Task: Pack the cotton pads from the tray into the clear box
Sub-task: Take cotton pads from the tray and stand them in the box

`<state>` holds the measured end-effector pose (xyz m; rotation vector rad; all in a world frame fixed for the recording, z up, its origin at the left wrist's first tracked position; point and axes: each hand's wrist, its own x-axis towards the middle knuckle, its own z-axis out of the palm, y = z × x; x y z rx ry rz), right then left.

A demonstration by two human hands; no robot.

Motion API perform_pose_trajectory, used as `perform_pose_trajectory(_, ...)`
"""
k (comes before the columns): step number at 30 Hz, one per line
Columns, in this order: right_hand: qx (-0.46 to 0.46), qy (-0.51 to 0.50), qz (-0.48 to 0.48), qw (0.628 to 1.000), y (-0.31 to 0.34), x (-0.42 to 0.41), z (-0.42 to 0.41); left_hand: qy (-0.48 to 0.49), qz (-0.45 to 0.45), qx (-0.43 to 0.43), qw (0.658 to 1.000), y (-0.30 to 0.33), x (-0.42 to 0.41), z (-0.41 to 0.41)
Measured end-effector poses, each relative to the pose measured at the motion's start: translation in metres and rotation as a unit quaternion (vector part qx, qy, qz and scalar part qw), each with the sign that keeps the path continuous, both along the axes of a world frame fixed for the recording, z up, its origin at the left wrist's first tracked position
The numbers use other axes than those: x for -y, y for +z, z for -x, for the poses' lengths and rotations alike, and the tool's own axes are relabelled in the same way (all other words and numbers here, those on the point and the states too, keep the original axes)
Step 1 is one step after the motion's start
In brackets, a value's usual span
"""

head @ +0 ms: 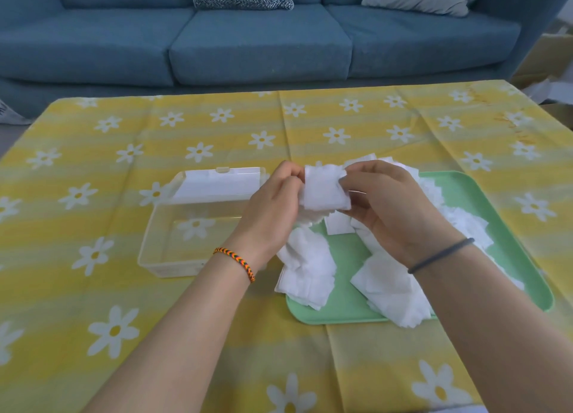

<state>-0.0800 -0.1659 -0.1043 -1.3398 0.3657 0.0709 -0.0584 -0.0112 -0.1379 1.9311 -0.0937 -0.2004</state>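
A small stack of white square cotton pads [324, 192] is held up between both hands above the left end of the green tray [524, 276]. My left hand [273, 208] pinches its left edge and my right hand [393, 205] grips its right edge. Loose heaps of cotton pads [307, 273] lie across the tray, some hanging over its left rim. The clear box [161, 251] stands open just left of the tray, with its lid [217, 185] folded back behind it. Through the box's clear floor I see only the tablecloth.
A yellow tablecloth with white daisies [124, 319] covers the table. A blue sofa [248, 40] with two cushions runs along the far side. Cardboard boxes [548, 59] stand at the far right beyond the table edge.
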Motion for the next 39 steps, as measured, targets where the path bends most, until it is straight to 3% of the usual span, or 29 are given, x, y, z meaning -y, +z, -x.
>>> perform_pose_trajectory(12, 0.006, -0.042, 0.029, 0.999, -0.003, -0.005, 0.003, 0.007, 0.004, 0.013, 1.0, 0.0, -0.003, 0.003)
perform_pose_trajectory(22, 0.033, -0.082, 0.146, 0.985, -0.015, -0.012, 0.0, -0.001, -0.026, 0.041, 0.999, -0.01, -0.002, -0.002)
perform_pose_trajectory(29, 0.04, -0.086, 0.176, 0.98, -0.015, -0.007, -0.001, 0.006, -0.021, 0.048, 0.999, -0.011, -0.007, -0.003)
perform_pose_trajectory(34, 0.041, -0.112, 0.153, 0.981, -0.01, 0.004, -0.004, 0.03, -0.023, 0.045, 0.998, -0.01, -0.012, -0.005)
perform_pose_trajectory(37, 0.058, -0.166, 0.02, 0.984, 0.004, 0.015, -0.004, 0.031, -0.023, 0.039, 0.998, -0.01, -0.015, -0.006)
perform_pose_trajectory(39, 0.085, -0.142, -0.083, 0.983, 0.011, 0.012, -0.002, 0.019, -0.033, 0.046, 0.998, -0.011, -0.014, -0.006)
